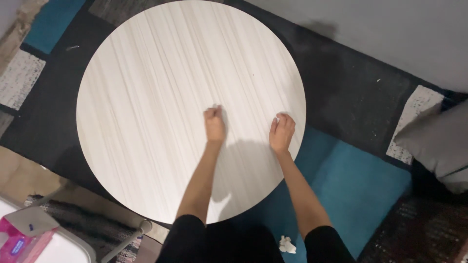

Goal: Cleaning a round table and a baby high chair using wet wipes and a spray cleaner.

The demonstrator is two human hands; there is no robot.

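A round, pale wood-grain table (pixel 146 97) fills the middle of the head view. My left hand (pixel 214 124) is closed in a fist on the tabletop, with a bit of white tissue (pixel 216 107) showing at its top. My right hand (pixel 282 132) lies near the table's right edge, fingers curled over a small white wad of tissue (pixel 277 118) pressed against the surface. Both forearms reach in from the bottom, with black sleeves at the elbows.
A patchwork rug (pixel 351 185) of teal, black and grey lies under the table. A crumpled white tissue (pixel 287 244) is on the floor by my legs. A grey cushion (pixel 438 141) sits at right. A pink wipes pack (pixel 22 238) rests on a white surface bottom left.
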